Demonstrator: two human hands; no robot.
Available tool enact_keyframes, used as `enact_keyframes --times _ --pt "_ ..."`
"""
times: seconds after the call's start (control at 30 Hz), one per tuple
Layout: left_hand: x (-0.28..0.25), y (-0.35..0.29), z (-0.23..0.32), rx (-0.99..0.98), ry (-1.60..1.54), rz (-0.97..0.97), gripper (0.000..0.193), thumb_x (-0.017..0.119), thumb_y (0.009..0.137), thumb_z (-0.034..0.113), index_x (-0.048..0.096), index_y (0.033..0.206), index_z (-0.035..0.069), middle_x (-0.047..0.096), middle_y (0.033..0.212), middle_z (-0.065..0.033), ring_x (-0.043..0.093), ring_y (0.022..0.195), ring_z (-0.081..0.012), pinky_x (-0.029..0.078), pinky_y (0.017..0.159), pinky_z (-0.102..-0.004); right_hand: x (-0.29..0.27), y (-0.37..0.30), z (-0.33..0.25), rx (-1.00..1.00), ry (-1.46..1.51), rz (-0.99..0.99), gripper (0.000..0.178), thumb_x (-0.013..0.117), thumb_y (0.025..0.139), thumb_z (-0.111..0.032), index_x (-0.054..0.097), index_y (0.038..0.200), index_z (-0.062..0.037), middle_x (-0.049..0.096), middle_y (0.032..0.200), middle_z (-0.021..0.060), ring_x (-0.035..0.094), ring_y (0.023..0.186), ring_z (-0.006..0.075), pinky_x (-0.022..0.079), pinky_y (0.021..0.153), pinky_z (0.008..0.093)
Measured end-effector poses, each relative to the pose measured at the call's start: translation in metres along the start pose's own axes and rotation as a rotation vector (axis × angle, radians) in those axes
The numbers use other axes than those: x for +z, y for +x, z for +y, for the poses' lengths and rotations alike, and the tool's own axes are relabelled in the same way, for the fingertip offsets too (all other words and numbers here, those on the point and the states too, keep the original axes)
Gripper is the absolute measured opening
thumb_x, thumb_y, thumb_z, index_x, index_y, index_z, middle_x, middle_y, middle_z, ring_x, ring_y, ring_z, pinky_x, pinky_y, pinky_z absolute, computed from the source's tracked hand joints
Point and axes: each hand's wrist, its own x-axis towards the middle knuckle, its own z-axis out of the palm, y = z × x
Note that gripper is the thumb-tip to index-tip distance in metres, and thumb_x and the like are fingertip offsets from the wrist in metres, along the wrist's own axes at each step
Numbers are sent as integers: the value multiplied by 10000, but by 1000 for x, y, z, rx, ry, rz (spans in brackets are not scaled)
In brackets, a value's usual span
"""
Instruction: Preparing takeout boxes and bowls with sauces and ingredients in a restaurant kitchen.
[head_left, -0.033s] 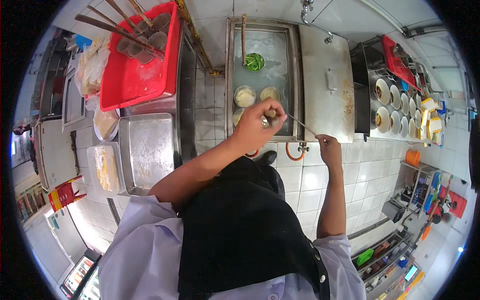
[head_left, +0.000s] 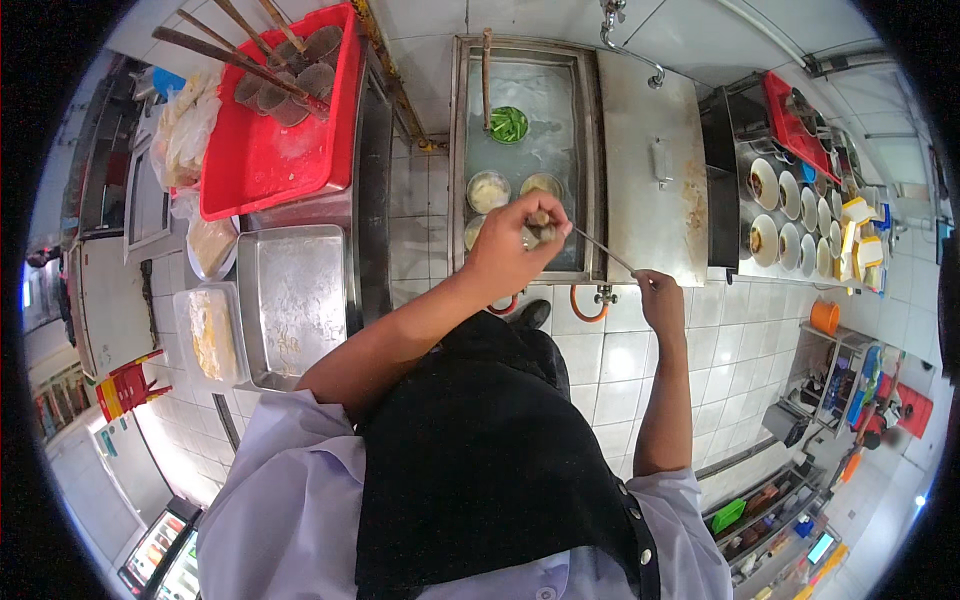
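My left hand (head_left: 510,240) is closed over the near part of a steel noodle boiler (head_left: 595,130), around what looks like the end of a wooden strainer handle (head_left: 538,217). Fingers hide most of that handle. My right hand (head_left: 660,298), at the boiler's front right, pinches a thin long stick (head_left: 608,252), which slants up toward my left fingertips. In the cloudy water sit round strainers: one with pale noodles (head_left: 489,191), one beside it (head_left: 542,186) partly behind my hand, and another partly covered by my wrist. Farther back, a strainer holds green leaves (head_left: 508,125), its wooden handle (head_left: 487,75) leaning on the rim.
Right of the water lies a steel lid (head_left: 650,130), then a counter with several white bowls (head_left: 790,200). At left, a red tub (head_left: 265,180) holds strainers, with a metal tray (head_left: 295,300) below it. A faucet (head_left: 655,80) hangs behind; an orange hose (head_left: 590,312) runs below.
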Motion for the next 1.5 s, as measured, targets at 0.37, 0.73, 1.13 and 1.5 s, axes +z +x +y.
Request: enact_keyframes --times 0.37,0.73,1.13,1.5 --pt "20 15 5 16 62 163 313 776 931 79 581 1175 58 677 1088 -35 625 1016 -130 495 932 -305 -23 19 16 -114 86 -67 298 632 1028 -319 817 1017 -86 744 868 246 746 847 401 572 760 451" --pt "36 -48 57 -29 -44 692 291 673 993 -5 420 909 111 368 758 74 335 687 -13 310 621 -210 -44 82 14 -196 -137 -111 438 589 1029 -433 827 858 -108 758 881 216 735 877 417 566 827 479" --pt "88 -158 133 73 -1267 313 375 551 890 -129 347 955 179 346 721 76 376 643 -87 317 659 -302 -111 80 41 -441 -94 -78 438 582 1051 -396 788 902 -41 699 816 220 691 811 361 513 763 439" --pt "67 -158 222 324 -1309 70 418 507 790 -99 270 977 190 203 612 50 198 463 -115 211 505 -312 -96 60 48 -484 185 -126 449 568 1080 -374 733 879 -8 446 640 33 413 635 126 337 611 345"
